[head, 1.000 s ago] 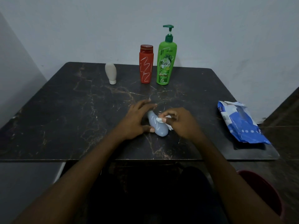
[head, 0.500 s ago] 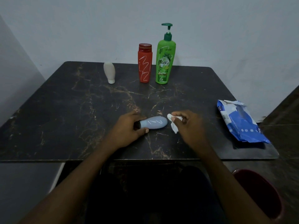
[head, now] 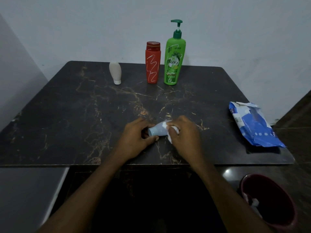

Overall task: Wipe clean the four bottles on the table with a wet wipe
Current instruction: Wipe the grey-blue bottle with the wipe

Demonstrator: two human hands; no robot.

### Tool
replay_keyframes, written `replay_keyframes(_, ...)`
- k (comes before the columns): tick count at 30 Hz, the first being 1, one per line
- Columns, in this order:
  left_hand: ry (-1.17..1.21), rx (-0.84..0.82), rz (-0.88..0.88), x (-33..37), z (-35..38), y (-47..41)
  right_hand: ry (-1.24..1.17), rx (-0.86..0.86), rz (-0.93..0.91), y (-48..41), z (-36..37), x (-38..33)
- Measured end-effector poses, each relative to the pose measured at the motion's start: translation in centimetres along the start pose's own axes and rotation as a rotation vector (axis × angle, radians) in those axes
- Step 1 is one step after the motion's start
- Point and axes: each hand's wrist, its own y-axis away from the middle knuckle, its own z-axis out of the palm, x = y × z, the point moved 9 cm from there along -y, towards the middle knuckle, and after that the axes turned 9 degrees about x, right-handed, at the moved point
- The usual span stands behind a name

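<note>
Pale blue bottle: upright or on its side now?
On its side: the pale blue bottle runs crosswise between the left hand gripping one end and the right hand holding the wet wipe on the other.

Packet [head: 252, 125] right of lying bottle [head: 158, 131] on table [head: 67, 115]

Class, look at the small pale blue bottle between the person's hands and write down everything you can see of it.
The pale blue bottle is small, smooth and plastic-looking. It lies on its side, lengthwise left to right, near the front middle of the dark marbled table. The left hand grips its left end, hiding any cap. The right hand presses a crumpled white wet wipe against its right end and covers it, so only the middle shows.
</note>
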Motion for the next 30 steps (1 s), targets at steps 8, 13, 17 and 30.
replay_keyframes(8,0.001,0.007,0.010,-0.1,0.2,0.0,-0.070,-0.014,0.008,1.0,0.5,-2.1)
replay_keyframes(13,0.031,-0.008,0.005,0.0,0.2,0.1,0.011,0.016,0.054,1.1,-0.9,0.5)
replay_keyframes(17,0.050,-0.015,-0.008,-0.1,0.2,0.0,0.082,0.083,0.100,0.1,-1.7,1.8)
replay_keyframes(30,0.097,-0.056,-0.090,-0.8,0.5,0.0,-0.010,0.168,0.151,0.5,-3.0,2.0)
